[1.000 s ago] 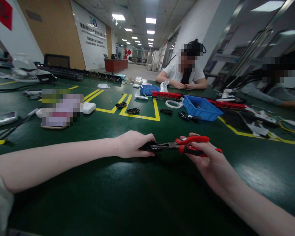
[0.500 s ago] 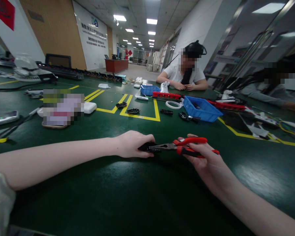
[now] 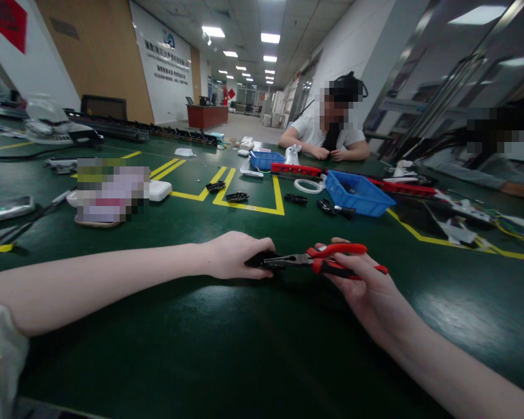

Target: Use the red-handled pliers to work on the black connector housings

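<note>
My left hand (image 3: 236,255) is closed around a small black plastic part (image 3: 262,261), partly hidden by the fingers. My right hand (image 3: 362,276) grips long-nose pliers (image 3: 341,250) with red and black handles. The metal jaws of the pliers point left and meet the near end of the black part; whether they clamp it I cannot tell. Both hands are low over the green table (image 3: 227,343). Beyond them lie similar black parts, one (image 3: 237,198) inside a yellow-taped outline and another (image 3: 296,199) right of it.
A blue bin (image 3: 358,195) stands ahead to the right, with a white ring (image 3: 308,186) beside it. Left are a phone (image 3: 113,198) and a white case (image 3: 159,191). A co-worker (image 3: 327,131) sits across the table; another person (image 3: 484,157) is at the right.
The pliers and my right hand have shifted very slightly left. My left hand keeps its hold on the black part, nearly still.
</note>
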The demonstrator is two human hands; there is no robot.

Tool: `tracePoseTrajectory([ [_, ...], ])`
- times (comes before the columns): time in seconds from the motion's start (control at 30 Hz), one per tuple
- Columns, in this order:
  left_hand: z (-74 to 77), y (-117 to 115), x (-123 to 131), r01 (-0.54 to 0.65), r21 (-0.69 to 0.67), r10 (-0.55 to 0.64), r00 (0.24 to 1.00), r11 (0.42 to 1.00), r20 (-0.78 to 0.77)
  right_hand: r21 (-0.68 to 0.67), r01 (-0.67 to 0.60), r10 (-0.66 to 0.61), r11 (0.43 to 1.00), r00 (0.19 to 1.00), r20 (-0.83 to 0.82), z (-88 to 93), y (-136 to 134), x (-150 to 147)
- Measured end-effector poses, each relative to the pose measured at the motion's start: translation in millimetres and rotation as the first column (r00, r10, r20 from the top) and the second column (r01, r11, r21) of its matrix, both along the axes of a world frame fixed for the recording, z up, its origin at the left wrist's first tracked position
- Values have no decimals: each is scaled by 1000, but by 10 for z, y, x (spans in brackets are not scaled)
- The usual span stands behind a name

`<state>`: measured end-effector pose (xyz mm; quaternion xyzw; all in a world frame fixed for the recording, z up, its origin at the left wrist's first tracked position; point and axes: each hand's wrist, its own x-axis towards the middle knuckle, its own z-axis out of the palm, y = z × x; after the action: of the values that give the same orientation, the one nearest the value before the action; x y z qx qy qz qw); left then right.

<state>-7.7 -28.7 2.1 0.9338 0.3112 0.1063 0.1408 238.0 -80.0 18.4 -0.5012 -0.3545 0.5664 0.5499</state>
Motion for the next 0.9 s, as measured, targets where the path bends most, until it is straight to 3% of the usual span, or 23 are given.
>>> tracePoseTrajectory([
  [0.9,-13,16,-5,30,30,-31,999,999,19,-2,-3,3,1000,1000,-3,-18,8,-28],
])
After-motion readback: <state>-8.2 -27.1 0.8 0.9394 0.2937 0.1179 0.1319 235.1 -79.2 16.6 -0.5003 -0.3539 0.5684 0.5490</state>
